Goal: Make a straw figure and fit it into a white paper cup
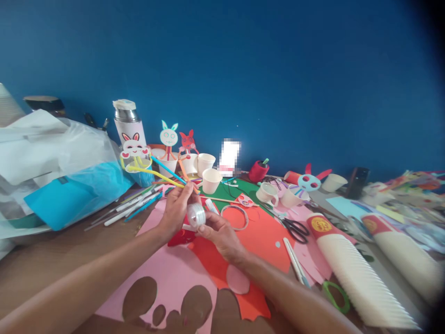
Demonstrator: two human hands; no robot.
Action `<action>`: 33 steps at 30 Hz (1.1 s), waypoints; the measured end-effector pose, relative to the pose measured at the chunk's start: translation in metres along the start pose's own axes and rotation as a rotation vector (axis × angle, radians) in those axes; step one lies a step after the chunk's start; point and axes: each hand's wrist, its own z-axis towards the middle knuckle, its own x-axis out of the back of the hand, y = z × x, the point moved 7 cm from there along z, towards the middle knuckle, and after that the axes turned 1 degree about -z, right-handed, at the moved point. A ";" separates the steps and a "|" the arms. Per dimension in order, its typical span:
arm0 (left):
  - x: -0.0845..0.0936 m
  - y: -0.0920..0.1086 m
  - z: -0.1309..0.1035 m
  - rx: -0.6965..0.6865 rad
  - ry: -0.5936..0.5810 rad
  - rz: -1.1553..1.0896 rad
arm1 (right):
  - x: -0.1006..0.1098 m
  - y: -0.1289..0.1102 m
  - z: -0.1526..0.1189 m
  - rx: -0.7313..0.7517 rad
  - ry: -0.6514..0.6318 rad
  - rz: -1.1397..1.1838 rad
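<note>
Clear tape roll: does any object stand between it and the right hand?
Nothing visible stands in the way: the right hand touches the clear tape roll at its lower right edge. The left hand is just above, pinching a yellow pipe cleaner.

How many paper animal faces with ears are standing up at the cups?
4: a face with red hearts at the left, then a teal-eared face and a red face beside it, and a light-blue face at right. Blurred clutter at far right may hide others.
</note>
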 end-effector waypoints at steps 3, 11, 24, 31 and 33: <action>0.000 -0.010 -0.001 0.060 0.013 -0.046 | 0.002 -0.001 0.002 0.036 0.000 -0.014; -0.001 -0.021 -0.009 0.214 0.119 -0.119 | -0.005 -0.001 0.000 0.037 -0.011 -0.022; -0.001 -0.021 -0.012 0.210 0.174 -0.068 | -0.007 0.000 -0.001 0.021 0.034 0.018; -0.003 -0.017 -0.010 0.185 0.139 -0.090 | -0.009 0.001 -0.002 0.015 0.034 0.060; -0.003 -0.014 -0.011 0.172 0.132 -0.072 | -0.009 0.001 -0.002 0.021 0.011 0.063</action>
